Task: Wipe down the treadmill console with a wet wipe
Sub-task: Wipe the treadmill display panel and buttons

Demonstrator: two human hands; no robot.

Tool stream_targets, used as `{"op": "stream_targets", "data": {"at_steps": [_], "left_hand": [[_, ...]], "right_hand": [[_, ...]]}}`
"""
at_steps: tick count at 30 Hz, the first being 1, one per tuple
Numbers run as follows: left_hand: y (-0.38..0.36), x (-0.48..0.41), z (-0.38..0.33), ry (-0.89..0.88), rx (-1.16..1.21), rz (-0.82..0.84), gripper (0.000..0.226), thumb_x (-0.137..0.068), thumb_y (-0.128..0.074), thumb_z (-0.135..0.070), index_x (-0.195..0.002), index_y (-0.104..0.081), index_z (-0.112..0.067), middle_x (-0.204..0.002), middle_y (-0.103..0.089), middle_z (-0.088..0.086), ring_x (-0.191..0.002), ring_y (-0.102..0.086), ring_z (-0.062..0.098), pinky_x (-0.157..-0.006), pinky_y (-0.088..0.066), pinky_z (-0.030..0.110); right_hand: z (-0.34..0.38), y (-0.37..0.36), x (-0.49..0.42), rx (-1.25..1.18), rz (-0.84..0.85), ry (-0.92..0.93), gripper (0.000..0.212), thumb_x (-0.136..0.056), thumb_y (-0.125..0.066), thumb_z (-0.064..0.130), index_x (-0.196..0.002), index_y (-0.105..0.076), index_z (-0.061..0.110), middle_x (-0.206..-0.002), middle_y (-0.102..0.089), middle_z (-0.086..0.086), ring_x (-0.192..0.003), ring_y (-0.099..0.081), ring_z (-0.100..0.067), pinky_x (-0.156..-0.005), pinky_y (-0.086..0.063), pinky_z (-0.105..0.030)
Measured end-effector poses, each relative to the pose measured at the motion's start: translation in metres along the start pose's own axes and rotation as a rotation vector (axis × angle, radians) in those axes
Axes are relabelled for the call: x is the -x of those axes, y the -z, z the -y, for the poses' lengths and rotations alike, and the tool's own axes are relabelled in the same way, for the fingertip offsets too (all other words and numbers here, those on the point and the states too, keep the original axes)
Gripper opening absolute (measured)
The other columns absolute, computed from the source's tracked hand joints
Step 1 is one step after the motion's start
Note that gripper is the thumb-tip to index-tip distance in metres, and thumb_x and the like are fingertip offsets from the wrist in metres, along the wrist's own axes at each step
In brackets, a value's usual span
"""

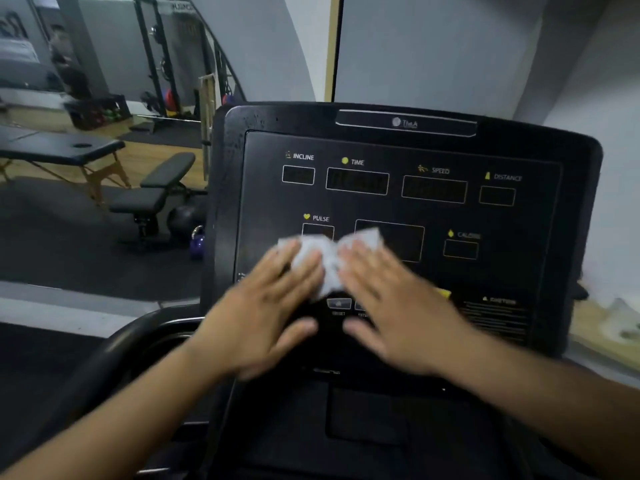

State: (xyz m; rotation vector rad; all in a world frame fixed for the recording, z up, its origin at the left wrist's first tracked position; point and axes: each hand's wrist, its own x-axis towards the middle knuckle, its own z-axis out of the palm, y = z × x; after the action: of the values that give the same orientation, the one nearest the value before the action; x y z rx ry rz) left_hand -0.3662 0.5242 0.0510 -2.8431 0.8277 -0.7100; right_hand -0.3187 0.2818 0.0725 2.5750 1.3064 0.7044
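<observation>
The black treadmill console (pixel 485 216) fills the middle of the head view, with labelled windows for incline, time, speed, distance, pulse and calorie. A white wet wipe (pixel 327 258) lies flat on its lower middle panel, just under the pulse window. My left hand (pixel 266 306) presses the wipe's left part with straight, spread fingers. My right hand (pixel 388 303) presses its right part the same way. Both hands are blurred by motion. The wipe's middle shows between them; its lower edge is hidden under my palms.
A curved black handrail (pixel 114 344) runs at the lower left of the console. Left of the treadmill stand a weight bench (pixel 156 192), a massage table (pixel 59 150), a purple kettlebell (pixel 197 242) and a squat rack (pixel 162 57). A grey wall is close behind and to the right.
</observation>
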Motion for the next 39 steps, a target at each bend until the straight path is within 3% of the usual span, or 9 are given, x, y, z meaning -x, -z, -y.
{"op": "stream_targets", "data": {"at_steps": [5, 9, 13, 18, 23, 26, 29, 32, 39], "left_hand": [[-0.006, 0.038, 0.01, -0.126, -0.044, 0.047, 0.067, -0.101, -0.027, -0.055, -0.152, -0.029, -0.012, -0.159, -0.026, 0.007, -0.15, -0.011, 0.027, -0.12, -0.015, 0.043], [0.036, -0.051, 0.071, 0.104, -0.06, -0.081, 0.075, -0.1, -0.014, -0.057, -0.154, -0.019, -0.004, -0.161, -0.014, 0.017, -0.15, -0.004, 0.033, -0.121, -0.011, 0.048], [0.067, -0.105, 0.098, 0.282, 0.023, -0.131, 0.078, -0.097, -0.008, -0.059, -0.156, -0.009, -0.007, -0.164, -0.002, 0.013, -0.15, 0.007, 0.029, -0.122, -0.004, 0.046], [0.011, -0.001, 0.045, 0.193, 0.05, -0.129, 0.074, -0.1, -0.025, -0.053, -0.153, -0.019, -0.003, -0.162, -0.01, 0.015, -0.151, 0.002, 0.032, -0.12, -0.013, 0.049], [-0.016, 0.074, 0.033, 0.054, 0.034, -0.016, 0.068, -0.101, -0.029, -0.053, -0.153, -0.026, -0.009, -0.161, -0.021, 0.009, -0.151, -0.008, 0.026, -0.119, -0.016, 0.045], [0.007, 0.022, 0.068, 0.126, 0.026, -0.109, 0.073, -0.099, -0.026, -0.054, -0.153, -0.025, -0.005, -0.161, -0.018, 0.014, -0.15, -0.007, 0.03, -0.121, -0.012, 0.047], [0.044, -0.053, 0.11, 0.27, 0.069, -0.203, 0.074, -0.1, -0.019, -0.054, -0.155, -0.012, -0.005, -0.163, -0.005, 0.017, -0.15, 0.004, 0.032, -0.122, -0.005, 0.047], [0.072, -0.095, 0.135, 0.343, 0.158, -0.217, 0.073, -0.099, -0.013, -0.051, -0.156, -0.008, -0.007, -0.163, -0.001, 0.017, -0.151, 0.005, 0.028, -0.123, -0.002, 0.042], [0.03, -0.028, 0.097, 0.311, 0.312, -0.318, 0.07, -0.101, -0.028, -0.047, -0.155, -0.013, -0.004, -0.163, -0.003, 0.015, -0.151, 0.006, 0.026, -0.123, -0.004, 0.04]], "right_hand": [[0.031, -0.018, 0.013, -0.013, 0.168, 0.185, 0.077, -0.09, -0.035, 0.056, -0.146, -0.036, 0.003, -0.153, -0.033, -0.017, -0.144, -0.025, -0.029, -0.116, -0.011, -0.04], [-0.028, 0.038, -0.091, 0.098, -0.043, -0.008, 0.075, -0.095, -0.028, 0.051, -0.149, -0.024, 0.0, -0.157, -0.022, -0.02, -0.147, -0.015, -0.031, -0.119, -0.002, -0.035], [-0.05, 0.075, -0.15, 0.065, -0.067, -0.158, 0.07, -0.099, -0.032, 0.044, -0.153, -0.01, 0.004, -0.162, -0.002, -0.013, -0.149, 0.004, -0.023, -0.118, 0.005, -0.032], [0.014, 0.017, -0.081, 0.02, -0.024, -0.014, 0.078, -0.092, -0.031, 0.052, -0.148, -0.024, -0.002, -0.157, -0.019, -0.021, -0.148, -0.01, -0.031, -0.119, -0.005, -0.042], [0.065, -0.015, -0.021, -0.011, 0.212, 0.197, 0.082, -0.089, -0.035, 0.058, -0.145, -0.034, -0.001, -0.154, -0.028, -0.02, -0.145, -0.021, -0.031, -0.114, -0.015, -0.043], [0.037, 0.008, -0.083, 0.077, 0.094, 0.147, 0.082, -0.089, -0.031, 0.055, -0.144, -0.034, -0.006, -0.151, -0.03, -0.026, -0.142, -0.026, -0.036, -0.116, -0.014, -0.044], [0.0, 0.049, -0.158, 0.146, -0.049, -0.002, 0.08, -0.094, -0.03, 0.053, -0.149, -0.016, -0.005, -0.158, -0.011, -0.025, -0.148, -0.006, -0.033, -0.12, 0.001, -0.037], [-0.021, 0.076, -0.198, 0.112, -0.058, -0.072, 0.08, -0.094, -0.037, 0.047, -0.151, -0.005, 0.0, -0.161, -0.001, -0.019, -0.149, 0.003, -0.027, -0.118, 0.004, -0.033], [0.005, 0.053, -0.18, 0.129, -0.027, 0.096, 0.086, -0.085, -0.027, 0.054, -0.146, -0.025, -0.006, -0.157, -0.014, -0.025, -0.148, -0.006, -0.033, -0.12, -0.005, -0.044]]}}
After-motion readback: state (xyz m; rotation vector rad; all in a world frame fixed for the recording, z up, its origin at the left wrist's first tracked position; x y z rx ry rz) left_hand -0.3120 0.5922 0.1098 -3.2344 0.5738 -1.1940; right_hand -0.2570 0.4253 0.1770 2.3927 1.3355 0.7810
